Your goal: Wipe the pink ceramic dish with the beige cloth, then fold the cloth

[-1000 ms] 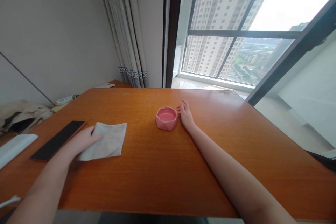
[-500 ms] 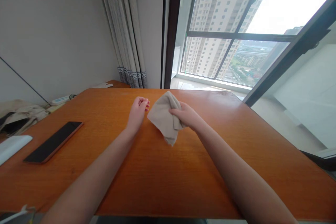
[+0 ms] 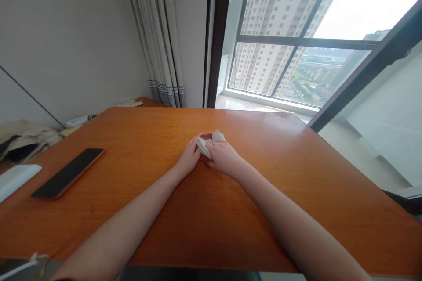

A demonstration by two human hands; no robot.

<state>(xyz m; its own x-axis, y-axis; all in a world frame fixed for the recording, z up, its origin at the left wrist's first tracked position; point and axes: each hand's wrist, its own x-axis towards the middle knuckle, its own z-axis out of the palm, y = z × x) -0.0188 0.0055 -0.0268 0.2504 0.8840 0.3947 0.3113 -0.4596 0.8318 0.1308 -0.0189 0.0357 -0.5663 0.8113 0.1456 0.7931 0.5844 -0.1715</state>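
Note:
Over the middle of the table, my two hands meet around a small reddish-pink round thing (image 3: 206, 135), perhaps a bowl; only parts of its edge show. My left hand (image 3: 190, 156) is closed on its left side. My right hand (image 3: 223, 154) grips a bunched beige cloth (image 3: 205, 148), which is pressed into or against the pink thing. One end of the cloth sticks up above the right-hand fingers. Most fingertips are hidden by the cloth and the hands.
On the left of the brown wooden table (image 3: 211, 228) lies a dark phone-like slab (image 3: 70, 174) with a reddish edge. Beyond it are a white object (image 3: 18, 180) and a heap of cloth (image 3: 31, 142). A curtain (image 3: 161, 39) and a window (image 3: 296, 48) stand behind.
The cloth hung spread out from my right hand; now it is bunched up. My left hand has moved right to meet it, and the reddish-pink thing has come into view between them.

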